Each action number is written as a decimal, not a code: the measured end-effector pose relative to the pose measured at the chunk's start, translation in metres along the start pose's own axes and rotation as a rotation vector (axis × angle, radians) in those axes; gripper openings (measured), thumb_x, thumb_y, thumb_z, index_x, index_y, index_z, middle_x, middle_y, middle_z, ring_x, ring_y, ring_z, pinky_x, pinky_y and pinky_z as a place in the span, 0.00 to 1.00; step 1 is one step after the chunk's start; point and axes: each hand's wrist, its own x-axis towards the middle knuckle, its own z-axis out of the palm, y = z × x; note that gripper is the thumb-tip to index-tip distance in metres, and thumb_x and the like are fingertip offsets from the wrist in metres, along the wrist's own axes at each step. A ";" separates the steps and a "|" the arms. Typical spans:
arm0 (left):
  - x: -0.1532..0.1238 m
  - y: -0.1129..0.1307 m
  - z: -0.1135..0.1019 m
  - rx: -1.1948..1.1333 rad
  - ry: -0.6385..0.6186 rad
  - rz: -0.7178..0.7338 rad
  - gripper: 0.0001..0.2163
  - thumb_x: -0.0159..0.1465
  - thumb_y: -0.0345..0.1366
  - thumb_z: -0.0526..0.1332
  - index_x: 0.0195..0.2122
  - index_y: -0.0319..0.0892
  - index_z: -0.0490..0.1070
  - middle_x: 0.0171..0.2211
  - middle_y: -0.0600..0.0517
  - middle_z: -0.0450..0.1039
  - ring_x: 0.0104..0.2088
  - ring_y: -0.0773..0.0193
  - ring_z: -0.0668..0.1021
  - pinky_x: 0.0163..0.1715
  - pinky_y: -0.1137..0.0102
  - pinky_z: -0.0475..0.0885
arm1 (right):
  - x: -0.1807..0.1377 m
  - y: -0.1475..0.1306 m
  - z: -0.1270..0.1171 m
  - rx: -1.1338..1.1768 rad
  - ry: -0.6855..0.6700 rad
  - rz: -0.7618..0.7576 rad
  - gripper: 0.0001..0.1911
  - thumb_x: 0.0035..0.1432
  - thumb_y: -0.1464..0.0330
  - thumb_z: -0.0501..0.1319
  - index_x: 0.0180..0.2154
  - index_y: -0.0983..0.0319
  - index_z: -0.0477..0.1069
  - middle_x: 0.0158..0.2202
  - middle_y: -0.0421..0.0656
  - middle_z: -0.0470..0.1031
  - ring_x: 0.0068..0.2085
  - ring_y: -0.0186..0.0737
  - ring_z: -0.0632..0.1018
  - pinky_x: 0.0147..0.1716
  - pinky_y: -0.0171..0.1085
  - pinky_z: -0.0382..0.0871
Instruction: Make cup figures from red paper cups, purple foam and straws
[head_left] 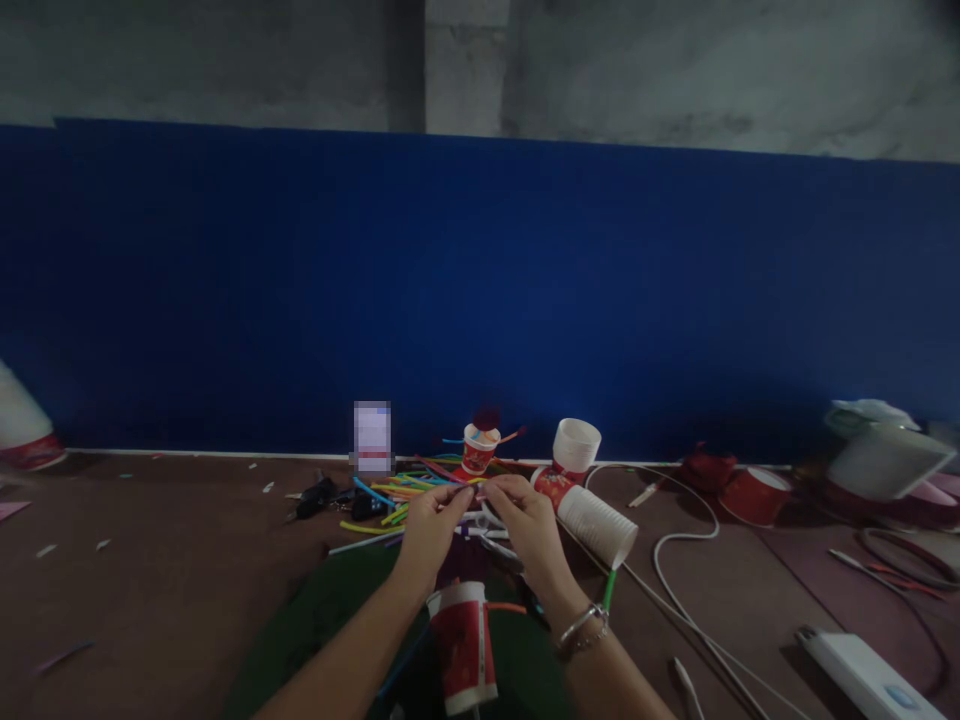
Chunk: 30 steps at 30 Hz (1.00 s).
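Observation:
My left hand (435,520) and my right hand (525,515) meet over the middle of the table, fingertips pinched together. Between them is something small and pale pinkish, too small to name. Just beyond lie many coloured pipe cleaners (409,490) in a loose heap. Behind the fingers stands a small red and white paper cup (478,450) with blue and orange strips sticking out at its sides. Below, between my forearms, a larger red paper cup (465,645) lies tilted over dark green cloth, an orange strip at its side. Scissors (501,548) are partly hidden by my right hand.
A stack of paper cups (596,520) lies right of my right hand, near an upright white cup (576,445). Keys (315,497) and a blurred phone screen (373,437) are at left. White cables (675,600) and a white box (862,670) occupy the right. A blue panel (480,290) borders the back.

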 end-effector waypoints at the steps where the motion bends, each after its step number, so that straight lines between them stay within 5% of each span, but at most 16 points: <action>1: 0.000 0.000 -0.001 0.025 0.021 0.016 0.12 0.53 0.42 0.65 0.30 0.38 0.77 0.24 0.51 0.76 0.29 0.61 0.75 0.31 0.71 0.67 | -0.001 -0.001 0.000 -0.080 0.023 -0.071 0.10 0.54 0.64 0.60 0.34 0.63 0.75 0.38 0.47 0.74 0.39 0.43 0.74 0.39 0.39 0.68; 8: 0.001 0.002 -0.003 0.299 0.063 0.146 0.14 0.56 0.43 0.59 0.30 0.37 0.77 0.24 0.51 0.76 0.29 0.61 0.75 0.31 0.70 0.67 | -0.012 -0.010 0.002 -0.583 0.080 -0.498 0.07 0.57 0.71 0.57 0.31 0.61 0.74 0.33 0.45 0.76 0.37 0.43 0.73 0.39 0.41 0.64; 30: -0.004 0.008 -0.001 0.418 0.044 0.237 0.11 0.58 0.40 0.57 0.30 0.38 0.75 0.29 0.49 0.77 0.31 0.60 0.76 0.33 0.69 0.68 | -0.006 -0.007 0.001 -0.432 -0.033 -0.425 0.08 0.56 0.73 0.56 0.29 0.62 0.74 0.29 0.45 0.76 0.33 0.42 0.74 0.35 0.38 0.66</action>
